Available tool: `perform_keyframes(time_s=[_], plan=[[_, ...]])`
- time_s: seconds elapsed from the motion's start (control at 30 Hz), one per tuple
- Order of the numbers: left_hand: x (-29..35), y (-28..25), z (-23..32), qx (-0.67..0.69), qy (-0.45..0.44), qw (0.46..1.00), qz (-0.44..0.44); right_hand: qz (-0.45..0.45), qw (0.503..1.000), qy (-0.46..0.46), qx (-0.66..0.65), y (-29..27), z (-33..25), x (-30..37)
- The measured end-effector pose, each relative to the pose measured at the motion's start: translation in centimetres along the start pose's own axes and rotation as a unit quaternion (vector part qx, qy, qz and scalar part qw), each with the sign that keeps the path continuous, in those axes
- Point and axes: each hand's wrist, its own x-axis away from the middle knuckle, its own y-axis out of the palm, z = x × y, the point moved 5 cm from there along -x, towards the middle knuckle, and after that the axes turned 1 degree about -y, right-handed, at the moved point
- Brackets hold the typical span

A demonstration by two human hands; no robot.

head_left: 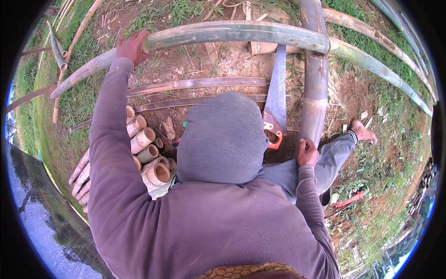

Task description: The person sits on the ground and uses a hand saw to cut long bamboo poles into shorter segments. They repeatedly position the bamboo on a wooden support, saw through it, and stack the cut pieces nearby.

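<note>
A long green bamboo pole (pixel 232 32) lies crosswise at the far side, over a thicker brown bamboo pole (pixel 314 104) that runs toward me. My left hand (pixel 133 47) is wrapped round the crosswise pole near its left part. Closed on the near end of the thick pole, at my right knee, is my right hand (pixel 307 152). Between the two poles and me stands a handsaw (pixel 277 88) with an orange-edged handle. Its blade reaches up to the crosswise pole's lower edge; whether they touch I cannot tell.
Several cut bamboo tubes (pixel 160 173) lie piled at my left side. Split bamboo strips (pixel 200 84) rest on the soil ahead. A red-handled tool (pixel 351 200) lies on the grass at right, beyond my outstretched leg (pixel 330 160). More poles (pixel 371 33) lie at the far right.
</note>
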Motion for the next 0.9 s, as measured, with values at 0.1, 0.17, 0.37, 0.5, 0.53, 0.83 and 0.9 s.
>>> perform_keyframes(time_s=[0.1,0.17,0.37,0.5,0.53,0.83,0.9], plan=[[2.1,5.1,-3.4,0.027,-0.098,0.993,0.065,-0.01,0.999,-0.014,0.027,0.2,0.0,-0.1],[4.5,5.1,-1.0,0.007,-0.186,0.969,0.165,-0.007,0.999,-0.002,0.032,0.1,-0.1,0.2],[14.0,9.8,14.4,0.308,0.116,0.918,0.22,-0.046,0.994,-0.102,-0.001,2.1,-4.1,0.4],[16.5,16.7,19.5,0.214,0.164,0.96,0.075,-0.161,0.931,-0.319,0.076,6.4,-12.4,0.8],[16.3,17.6,20.1,0.184,0.163,0.968,0.052,-0.226,0.924,-0.296,0.086,9.8,-11.0,0.6],[13.9,14.7,17.5,0.165,0.125,0.971,0.123,-0.203,0.945,-0.11,0.233,7.5,-9.3,1.0],[13.5,13.3,16.0,0.182,0.085,0.972,0.123,-0.205,0.951,-0.08,0.215,6.9,-7.8,0.5]])
